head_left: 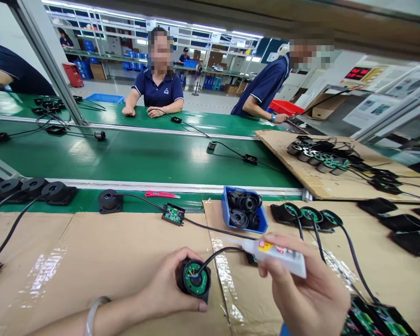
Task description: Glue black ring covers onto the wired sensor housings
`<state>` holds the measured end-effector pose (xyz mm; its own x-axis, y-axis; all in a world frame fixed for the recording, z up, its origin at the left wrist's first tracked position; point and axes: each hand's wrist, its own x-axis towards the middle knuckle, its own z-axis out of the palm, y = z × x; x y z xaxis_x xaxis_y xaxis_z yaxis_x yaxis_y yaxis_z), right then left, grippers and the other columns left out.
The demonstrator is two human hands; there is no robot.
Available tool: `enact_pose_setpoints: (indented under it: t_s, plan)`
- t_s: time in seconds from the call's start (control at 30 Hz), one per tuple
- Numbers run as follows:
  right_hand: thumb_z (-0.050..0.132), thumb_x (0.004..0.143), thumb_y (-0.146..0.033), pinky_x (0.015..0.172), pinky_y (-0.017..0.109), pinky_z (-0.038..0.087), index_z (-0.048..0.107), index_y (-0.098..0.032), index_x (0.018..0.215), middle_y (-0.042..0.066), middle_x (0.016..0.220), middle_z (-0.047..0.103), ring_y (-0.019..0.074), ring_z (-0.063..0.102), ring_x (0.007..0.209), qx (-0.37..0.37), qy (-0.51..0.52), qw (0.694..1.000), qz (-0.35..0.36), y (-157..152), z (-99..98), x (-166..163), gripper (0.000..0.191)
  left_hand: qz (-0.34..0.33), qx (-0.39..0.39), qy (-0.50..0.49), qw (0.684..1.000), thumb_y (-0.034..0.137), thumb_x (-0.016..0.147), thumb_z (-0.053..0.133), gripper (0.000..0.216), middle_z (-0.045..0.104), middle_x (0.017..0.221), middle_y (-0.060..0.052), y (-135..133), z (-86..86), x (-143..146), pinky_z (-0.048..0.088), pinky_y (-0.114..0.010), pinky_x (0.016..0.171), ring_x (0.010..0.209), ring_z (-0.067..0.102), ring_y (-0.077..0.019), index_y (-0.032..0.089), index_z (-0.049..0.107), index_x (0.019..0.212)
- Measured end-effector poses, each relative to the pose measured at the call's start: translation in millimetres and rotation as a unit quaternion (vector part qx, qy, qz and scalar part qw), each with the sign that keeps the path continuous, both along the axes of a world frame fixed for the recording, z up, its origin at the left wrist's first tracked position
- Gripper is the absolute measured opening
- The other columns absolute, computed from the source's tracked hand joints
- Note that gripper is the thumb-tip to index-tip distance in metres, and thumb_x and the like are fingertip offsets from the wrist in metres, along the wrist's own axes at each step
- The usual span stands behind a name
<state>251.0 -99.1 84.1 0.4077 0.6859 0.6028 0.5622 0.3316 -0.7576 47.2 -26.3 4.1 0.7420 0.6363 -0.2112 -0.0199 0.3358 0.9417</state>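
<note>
My left hand [168,284] is closed around a round black part with a green circuit board [195,280] in its face, held just above the cardboard-covered bench [91,252]. A black cable [220,252] runs from the part away to the right. My right hand [308,289] grips a small white glue tube [280,254] with a yellow and red label. The tube's thin nozzle points left, ending a short way right of the part without touching it.
A blue bin [227,212] of black rings stands behind my hands. Finished units with cables lie at right [308,214] and on a far board [322,158]. Black housings [31,189], a red tool [161,194] and a green conveyor [136,156] lie beyond. Two people sit opposite.
</note>
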Motion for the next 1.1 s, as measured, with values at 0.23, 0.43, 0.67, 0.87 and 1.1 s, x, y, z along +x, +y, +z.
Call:
enact_pose_setpoints:
  t_s: [0.23,0.43,0.67,0.87,1.1]
  plan:
    - [0.081,0.077,-0.04,0.078,0.031,0.06,0.059,-0.019,0.101,0.004,0.094,0.07,0.0203,0.073,0.086,-0.094,0.237,0.964,0.077,74,-48.1,4,0.039,0.05,0.302,0.159,0.939,0.04,0.055,0.095,0.056,0.066,0.11,-0.007,24,-6.3,-4,0.039,-0.043,0.094,0.106,0.055,-0.0336,0.024,0.065,0.099]
    - [0.072,0.089,-0.036,0.084,0.038,0.057,0.064,-0.014,0.104,0.004,0.097,0.068,0.0185,0.067,0.088,-0.183,0.162,0.965,0.095,155,-89.7,-3,0.028,0.029,0.329,0.201,0.922,0.034,0.061,0.089,0.051,0.066,0.108,-0.009,30,-0.2,-10,0.043,-0.043,0.091,0.103,0.057,-0.0342,0.022,0.061,0.101]
    - [0.065,0.097,-0.035,0.082,0.037,0.057,0.064,-0.013,0.106,0.005,0.101,0.066,0.0174,0.066,0.089,-0.264,0.051,0.961,0.069,202,-120.9,2,0.023,-0.02,0.325,0.158,0.932,0.013,0.068,0.076,0.056,0.068,0.123,-0.007,31,1.0,-20,0.042,-0.04,0.103,0.116,0.061,-0.0308,0.023,0.06,0.121]
    - [0.064,0.097,-0.033,0.086,0.04,0.057,0.062,-0.014,0.116,0.007,0.11,0.065,0.0196,0.066,0.096,-0.265,-0.031,0.962,0.051,199,-118.2,-6,0.027,0.015,0.34,0.165,0.926,0.023,0.069,0.085,0.049,0.069,0.115,-0.007,28,-7.4,-15,0.047,-0.04,0.096,0.108,0.062,-0.0305,0.023,0.063,0.113]
    - [0.064,0.086,-0.015,0.099,0.043,0.05,0.062,-0.019,0.121,0.009,0.117,0.065,0.0247,0.062,0.109,-0.22,-0.197,0.955,0.02,131,-45.5,46,0.035,0.001,0.352,0.159,0.922,0.034,0.075,0.082,0.048,0.067,0.118,-0.007,29,-11.5,-18,0.048,-0.041,0.097,0.111,0.062,-0.0299,0.023,0.061,0.117]
